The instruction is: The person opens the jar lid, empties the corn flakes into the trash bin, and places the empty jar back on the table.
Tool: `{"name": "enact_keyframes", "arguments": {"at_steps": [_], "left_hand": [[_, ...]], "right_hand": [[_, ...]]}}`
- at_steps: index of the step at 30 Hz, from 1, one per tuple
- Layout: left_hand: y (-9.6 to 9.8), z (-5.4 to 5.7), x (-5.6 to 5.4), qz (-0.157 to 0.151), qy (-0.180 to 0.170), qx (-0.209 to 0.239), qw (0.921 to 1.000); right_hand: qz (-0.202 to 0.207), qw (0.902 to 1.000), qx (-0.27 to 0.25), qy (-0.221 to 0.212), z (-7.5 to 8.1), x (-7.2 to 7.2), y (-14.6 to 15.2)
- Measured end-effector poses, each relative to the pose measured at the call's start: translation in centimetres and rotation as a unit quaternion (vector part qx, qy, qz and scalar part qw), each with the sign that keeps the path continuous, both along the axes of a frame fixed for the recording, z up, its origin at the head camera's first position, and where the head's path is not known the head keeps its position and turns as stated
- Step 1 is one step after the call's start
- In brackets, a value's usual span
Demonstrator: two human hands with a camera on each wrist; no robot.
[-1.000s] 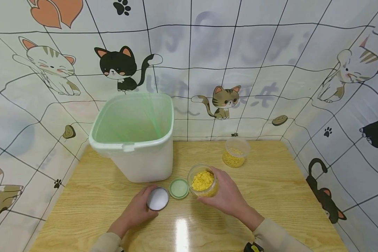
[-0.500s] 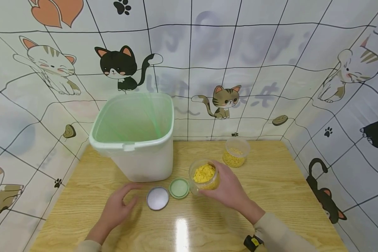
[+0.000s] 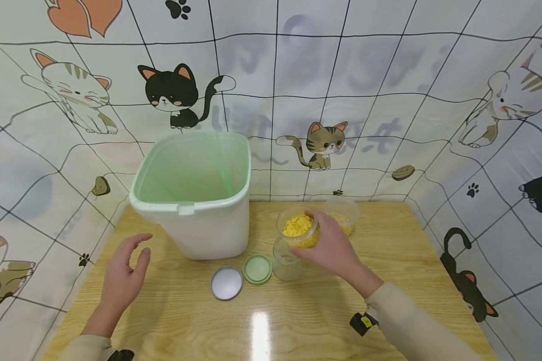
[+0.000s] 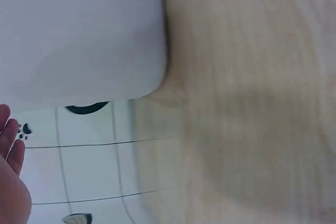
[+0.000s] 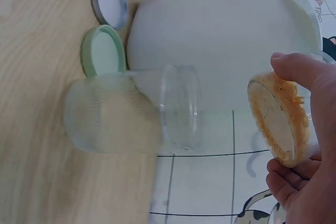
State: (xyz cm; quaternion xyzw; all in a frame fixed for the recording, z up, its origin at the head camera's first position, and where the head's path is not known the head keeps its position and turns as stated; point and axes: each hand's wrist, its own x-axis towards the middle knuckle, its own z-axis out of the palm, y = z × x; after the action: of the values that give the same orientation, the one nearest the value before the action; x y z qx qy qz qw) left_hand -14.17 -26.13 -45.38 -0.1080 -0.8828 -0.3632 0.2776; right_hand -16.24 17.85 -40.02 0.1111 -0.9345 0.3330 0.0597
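My right hand (image 3: 331, 248) grips a small clear tub (image 3: 299, 231) with yellow flakes heaped in it, held up off the table. In the right wrist view the tub's pale underside (image 5: 273, 121) shows between thumb and fingers. Just below and in front of it stands a clear jar (image 3: 287, 268) without a lid, upright on the table, with nothing visible inside. Left of that jar lie a green-rimmed lid (image 3: 257, 269) and a white lid with a grey rim (image 3: 227, 283). My left hand (image 3: 125, 271) is held up left of the lids, fingers loosely spread, touching nothing.
A large white bin (image 3: 217, 230) with a pale green liner stands at the back left of the wooden table (image 3: 198, 331). Behind my right hand sits another clear tub (image 3: 343, 210) of yellow pieces, partly hidden. Cat-patterned walls (image 3: 298, 65) enclose the table's back and sides.
My left hand has let go of the white lid and moved left. My right hand has lifted the tub of flakes up and back, uncovering the clear jar beneath it.
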Motion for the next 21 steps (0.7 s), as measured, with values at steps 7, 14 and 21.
{"name": "enact_keyframes", "arguments": {"at_steps": [7, 14, 21], "left_hand": [[-0.8, 4.6, -1.4, 0.049, 0.049, 0.031, 0.9971], [-1.0, 9.5, -3.3, -0.009, 0.01, -0.023, 0.9996], [-0.6, 10.8, -4.8, -0.071, -0.044, -0.053, 0.9951]], "right_hand": [[0.004, 0.9999, 0.01, 0.006, 2.1, -1.7, -0.3], [0.011, 0.9995, 0.02, 0.021, 4.0, -3.5, -1.1], [0.018, 0.9987, 0.028, 0.037, 6.7, -5.4, -2.0]]}}
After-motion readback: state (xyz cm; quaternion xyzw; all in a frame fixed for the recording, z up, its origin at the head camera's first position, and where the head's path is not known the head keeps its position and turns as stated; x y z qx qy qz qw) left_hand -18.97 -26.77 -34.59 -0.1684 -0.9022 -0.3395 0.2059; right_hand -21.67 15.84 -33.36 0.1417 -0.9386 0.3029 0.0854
